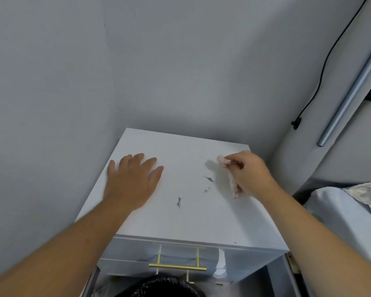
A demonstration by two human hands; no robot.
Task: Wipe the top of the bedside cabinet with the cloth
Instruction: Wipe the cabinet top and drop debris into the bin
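1. Head view: a small pink cloth is seen bunched in the right hand, near the right rear part of the cabinet top.
2. The cloth is pinched between the thumb and curled fingers, with its ends hanging out above and below the hand; whether it touches the surface cannot be told.
3. The left hand is laid flat on the left side of the top, fingers spread and holding nothing.
4. Dark scuff marks are seen on the white top between the two hands.
5. A drawer front with a brass handle is seen below the front edge.
6. The cabinet is set in a corner of grey walls, with a black cable on the right wall and bedding at the right.
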